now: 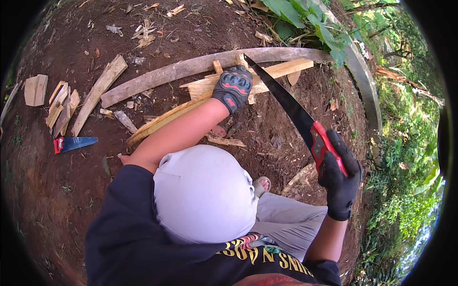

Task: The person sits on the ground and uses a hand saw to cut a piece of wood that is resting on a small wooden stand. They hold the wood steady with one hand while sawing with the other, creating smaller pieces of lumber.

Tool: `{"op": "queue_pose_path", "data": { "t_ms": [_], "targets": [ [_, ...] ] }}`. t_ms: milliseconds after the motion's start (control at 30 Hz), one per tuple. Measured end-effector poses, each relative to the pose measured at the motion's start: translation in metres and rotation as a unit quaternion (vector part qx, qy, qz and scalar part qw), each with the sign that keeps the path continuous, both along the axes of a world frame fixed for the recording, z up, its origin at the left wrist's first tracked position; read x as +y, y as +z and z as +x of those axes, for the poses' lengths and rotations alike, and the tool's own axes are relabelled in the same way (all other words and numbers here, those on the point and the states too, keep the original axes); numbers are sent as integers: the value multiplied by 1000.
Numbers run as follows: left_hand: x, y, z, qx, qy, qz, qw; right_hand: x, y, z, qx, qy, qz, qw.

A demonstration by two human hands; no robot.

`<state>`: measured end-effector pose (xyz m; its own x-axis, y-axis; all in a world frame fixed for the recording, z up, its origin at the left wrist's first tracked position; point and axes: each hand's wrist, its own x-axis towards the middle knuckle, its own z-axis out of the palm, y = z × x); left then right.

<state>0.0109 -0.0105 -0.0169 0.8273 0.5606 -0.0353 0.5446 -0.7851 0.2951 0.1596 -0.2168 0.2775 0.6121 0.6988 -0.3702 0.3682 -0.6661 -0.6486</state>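
Upper centre, the left hand (233,89) rests on the wood (289,68), its grip hidden; the right hand (341,176), right of centre, grips the saw (299,117). Shifting wood could send the blade into the left hand.

Brown dirt ground (43,190) — leafy greenery (398,190) along right — bright daylight.

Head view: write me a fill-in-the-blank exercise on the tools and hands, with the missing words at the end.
1. The right grip holds the curved saw by its ____-coloured handle.
2. The curved saw's blade is coloured ____.
3. The small saw lies on the soil, toward the picture's ____ edge.
4. The left grip wears a dark ____ with red trim.

Missing words: red; black; left; glove.
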Motion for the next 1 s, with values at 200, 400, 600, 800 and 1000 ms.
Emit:
{"op": "queue_pose_path", "data": {
  "t_ms": [200,400,600,800,1000],
  "targets": [
    [-14,2,1,5,4,74,997,22,0,-18,34,-49,-44,997],
    [-12,3,2,19,21,42,999,-31,19,-12,19,-34,-46,998],
    [-8,4,-1,11,1,49,999,-48,-17,-4,-128,143,9,981],
    [1,-4,3,-13,17,-5,1000,40,-88,-22,38,2,40,998],
    [-12,2,2,19,-7,63,998,-62,-25,-29,-6,-4,-31,999]
  ]
}}
